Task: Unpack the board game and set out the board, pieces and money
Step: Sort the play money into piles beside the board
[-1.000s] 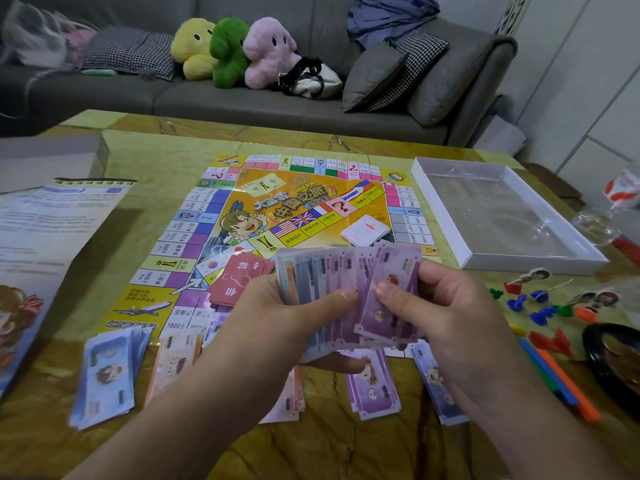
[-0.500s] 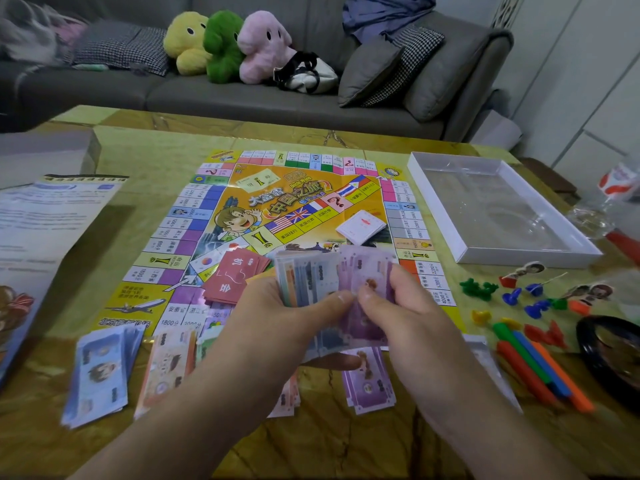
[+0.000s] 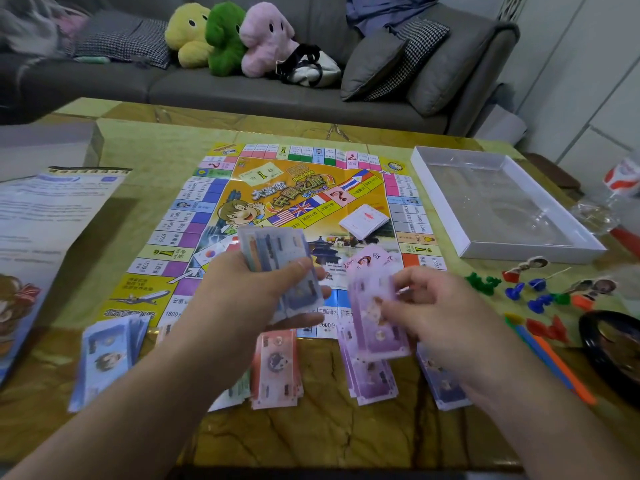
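Note:
The game board (image 3: 304, 188) lies unfolded on the table with a white card deck (image 3: 363, 220) on it. My left hand (image 3: 263, 289) grips a fanned stack of play money (image 3: 277, 258) above the board's near edge. My right hand (image 3: 436, 313) pinches several purple notes (image 3: 377, 317) pulled out to the right, above a purple pile (image 3: 372, 379). More piles lie along the near edge: blue (image 3: 104, 355), pink (image 3: 275, 368) and pale purple (image 3: 443, 382). Coloured pieces (image 3: 540, 292) are scattered to the right.
An empty white box tray (image 3: 540, 251) sits to the right of the board. The box lid (image 3: 41, 216) with printed rules lies at the left. A black dish (image 3: 613, 351) and coloured sticks (image 3: 550, 362) are at the right edge. A sofa with plush toys (image 3: 228, 36) stands behind.
My right hand has drawn the purple notes out of the fan and moved them right and down toward the purple pile. My left hand keeps the rest of the stack.

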`<action>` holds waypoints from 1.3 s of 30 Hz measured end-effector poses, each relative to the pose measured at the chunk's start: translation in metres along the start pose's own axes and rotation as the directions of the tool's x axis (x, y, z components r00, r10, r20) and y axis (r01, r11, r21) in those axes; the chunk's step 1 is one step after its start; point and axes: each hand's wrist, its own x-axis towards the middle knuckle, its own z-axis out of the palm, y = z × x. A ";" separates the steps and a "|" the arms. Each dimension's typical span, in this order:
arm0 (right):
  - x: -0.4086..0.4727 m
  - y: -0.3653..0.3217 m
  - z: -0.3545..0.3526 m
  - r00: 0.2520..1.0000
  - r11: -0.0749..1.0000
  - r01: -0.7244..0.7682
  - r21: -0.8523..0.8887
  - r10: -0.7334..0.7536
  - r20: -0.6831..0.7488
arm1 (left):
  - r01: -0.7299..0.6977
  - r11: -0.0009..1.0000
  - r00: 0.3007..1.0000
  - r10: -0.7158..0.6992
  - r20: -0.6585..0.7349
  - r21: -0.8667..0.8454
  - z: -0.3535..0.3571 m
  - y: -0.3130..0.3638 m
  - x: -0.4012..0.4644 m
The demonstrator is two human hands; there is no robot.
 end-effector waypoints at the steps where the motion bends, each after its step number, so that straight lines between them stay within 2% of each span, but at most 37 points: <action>1: -0.001 0.003 0.004 0.999 0.995 -0.019 -0.100 0.022 0.031 | -0.002 1.000 1.000 0.002 -0.006 -0.016 -0.003 0.002 0.001; 5: -0.008 0.014 0.028 0.999 0.885 0.035 -0.464 -0.018 0.040 | 0.046 0.996 0.997 -0.041 0.061 -0.079 0.000 0.003 -0.001; 9: -0.022 0.010 0.043 0.994 0.607 0.097 -0.789 -0.100 0.045 | 0.076 0.989 0.988 -0.057 0.146 -0.127 0.006 0.002 -0.007; 10: -0.024 0.009 0.044 0.991 0.546 0.108 -0.831 -0.130 0.043 | 0.077 0.988 0.986 -0.055 0.156 -0.135 0.006 0.001 -0.007; 11: -0.024 0.008 0.041 0.987 0.530 0.118 -0.839 -0.152 0.043 | 0.079 0.987 0.985 -0.056 0.164 -0.138 0.006 0.001 -0.008; 12: -0.022 0.006 0.036 0.985 0.581 0.126 -0.804 -0.171 0.031 | 0.082 0.987 0.983 -0.058 0.174 -0.136 0.007 0.001 -0.008; 13: -0.018 0.007 0.029 0.981 0.677 0.142 -0.722 -0.195 0.009 | 0.086 0.988 0.981 -0.061 0.186 -0.129 0.007 0.000 -0.009; 15: -0.010 0.009 0.015 0.971 0.903 0.217 -0.371 -0.240 -0.018 | 0.092 0.990 0.975 -0.068 0.210 -0.109 0.007 -0.002 -0.009; 16: -0.007 0.007 0.009 0.967 0.959 0.254 -0.123 -0.255 0.010 | 0.093 0.991 0.972 -0.071 0.223 -0.092 0.007 -0.003 -0.010; 17: -0.006 0.005 0.005 0.958 0.958 0.271 0.097 -0.278 0.065 | 0.096 0.993 0.968 -0.077 0.238 -0.070 0.008 -0.005 -0.010; 18: -0.005 0.003 0.003 0.946 0.934 0.278 0.223 -0.307 0.103 | 0.100 0.994 0.963 -0.083 0.258 -0.050 0.009 -0.006 -0.011; 19: -0.005 0.004 0.003 0.931 0.915 0.307 0.261 -0.346 0.116 | 0.104 0.994 0.957 -0.089 0.277 -0.040 0.011 -0.008 -0.012; 21: -0.004 0.005 0.006 0.908 0.900 0.391 0.194 -0.412 0.083 | 0.115 0.992 0.950 -0.096 0.298 -0.047 0.015 -0.011 -0.015; 23: -0.002 0.005 0.007 0.906 0.895 0.411 0.175 -0.422 0.034 | 0.132 0.989 0.946 -0.104 0.307 -0.070 0.017 -0.012 -0.015; 29: 0.003 0.008 -0.002 0.960 0.938 0.278 0.205 -0.281 -0.018 | 0.200 0.964 0.933 -0.133 0.333 -0.176 0.021 -0.004 -0.017; 33: 0.002 0.007 0.000 0.972 0.930 0.203 0.308 -0.230 0.053 | 0.118 0.989 0.957 -0.090 0.275 -0.087 0.020 -0.005 -0.017; 35: 0.001 0.006 0.001 0.974 0.927 0.190 0.324 -0.220 0.058 | 0.091 0.994 0.966 -0.074 0.248 -0.056 0.019 -0.006 -0.017; 39: 0.003 0.006 0.000 0.974 0.928 0.223 0.299 -0.223 -0.034 | 0.095 0.992 0.970 -0.072 0.234 -0.088 0.020 -0.005 -0.018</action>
